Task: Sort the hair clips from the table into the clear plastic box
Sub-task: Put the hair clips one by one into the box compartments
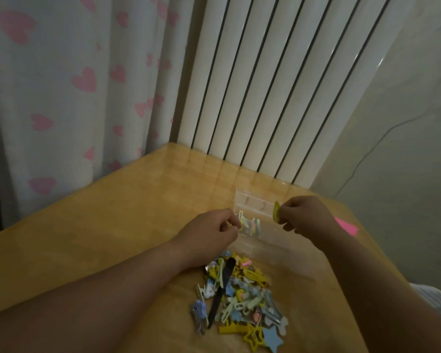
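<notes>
A pile of colourful hair clips (239, 299) lies on the wooden table (127, 225) near me, with a long black clip and a yellow star among them. Beyond it stands the clear plastic box (262, 240), with a few pale clips inside at its left side. My right hand (306, 215) pinches a yellow-green clip (276, 211) above the box. My left hand (209, 233) is curled at the box's left edge, fingertips pinching a small clip there; what exactly it holds is partly hidden.
A pink sticky note (346, 228) lies on the table to the right of the box. A white radiator (265, 85) and a heart-patterned curtain (74, 98) stand behind the table. The table's right edge runs close to my right arm.
</notes>
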Demonstrator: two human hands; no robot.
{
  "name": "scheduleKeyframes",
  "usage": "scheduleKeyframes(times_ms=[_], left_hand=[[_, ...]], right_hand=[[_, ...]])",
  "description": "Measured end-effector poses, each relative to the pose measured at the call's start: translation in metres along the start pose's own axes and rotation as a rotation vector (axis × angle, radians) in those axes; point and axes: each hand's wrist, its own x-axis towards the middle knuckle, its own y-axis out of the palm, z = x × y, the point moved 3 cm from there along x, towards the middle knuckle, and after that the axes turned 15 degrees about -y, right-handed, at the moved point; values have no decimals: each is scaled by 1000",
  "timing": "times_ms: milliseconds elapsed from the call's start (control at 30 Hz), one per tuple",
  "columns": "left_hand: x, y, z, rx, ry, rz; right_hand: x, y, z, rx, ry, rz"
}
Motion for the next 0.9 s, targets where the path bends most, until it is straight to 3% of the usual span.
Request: scheduleKeyframes(times_ms=[200,400,500,633,700,800,900], left_hand=[[-1,-1,-1,17,3,0],[-2,-1,-1,16,-8,2],[-3,-1,-3,27,-6,1],[-4,-1,-3,28,-10,9],[-4,-1,-3,32,-12,5],[-4,-1,-5,46,-14,-11],[-4,-2,-5,68,-7,-26]], right_hand=[[29,25,-16,-150,168,151],[34,39,-23,-252,159,195],[28,34,-25,-281,84,148],[-18,12,1,-249,-190,-113],[-51,8,13,-157,-320,-156],[-88,13,18,-76,-381,-3],[-100,24,19,-179,-416,150]])
